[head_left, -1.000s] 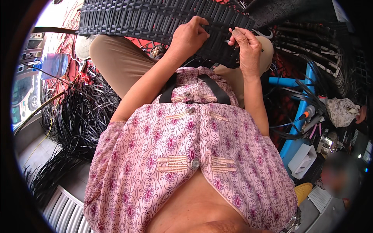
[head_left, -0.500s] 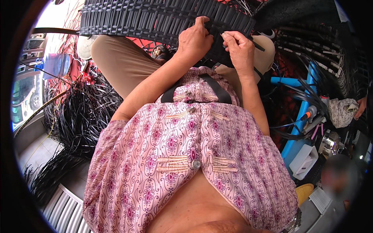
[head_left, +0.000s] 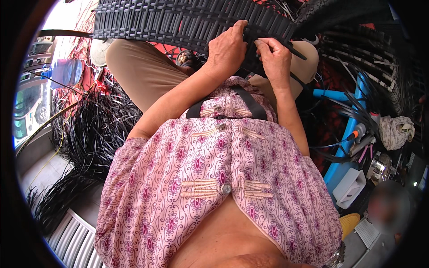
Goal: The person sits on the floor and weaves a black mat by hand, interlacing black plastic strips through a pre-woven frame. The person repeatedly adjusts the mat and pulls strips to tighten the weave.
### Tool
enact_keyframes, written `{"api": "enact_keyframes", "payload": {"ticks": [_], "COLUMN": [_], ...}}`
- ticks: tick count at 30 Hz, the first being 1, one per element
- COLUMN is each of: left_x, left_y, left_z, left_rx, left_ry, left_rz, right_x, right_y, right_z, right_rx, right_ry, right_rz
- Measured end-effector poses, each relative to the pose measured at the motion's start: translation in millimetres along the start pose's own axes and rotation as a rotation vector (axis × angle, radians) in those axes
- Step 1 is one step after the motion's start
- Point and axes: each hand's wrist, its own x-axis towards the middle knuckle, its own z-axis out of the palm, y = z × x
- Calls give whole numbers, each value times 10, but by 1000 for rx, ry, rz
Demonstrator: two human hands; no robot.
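Observation:
A black woven wicker panel (head_left: 178,20) lies across my knees at the top of the view. My left hand (head_left: 228,49) grips its near edge, fingers curled over the weave. My right hand (head_left: 273,56) pinches a black flat weaving strip (head_left: 292,48) that sticks out to the right from the panel's edge. Both hands sit close together, almost touching, at the panel's lower edge. My pink patterned shirt fills the middle of the view.
Bundles of loose black strips (head_left: 89,134) lie on the floor at my left. A blue metal frame (head_left: 353,129) stands at my right with tools, a crumpled cloth (head_left: 395,131) and a white box (head_left: 348,187). A clear plastic bottle (head_left: 65,71) rests far left.
My right hand moved left toward the left hand and closed in on the panel's edge; the strip it holds now points out to the right. My left hand stayed on the weave.

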Motion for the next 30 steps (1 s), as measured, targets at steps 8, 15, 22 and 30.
{"api": "enact_keyframes", "payload": {"ticks": [8,15,22,30], "left_x": [79,142,97,38], "left_y": [20,49,52,-59], "left_z": [-10,-14,-17,42], "left_rx": [-121,-48,-60,-95], "left_ry": [-150,-204,-144,-104], "left_rz": [-280,-312,-195,-179], "right_x": [14,24,28,22], "right_y": [31,122,9,-18], "right_z": [43,76,68,116], "right_rx": [-139,-219,-304,-453], "right_ry": [38,46,31,-34], "right_rz": [-104,-146,-118,-169]}}
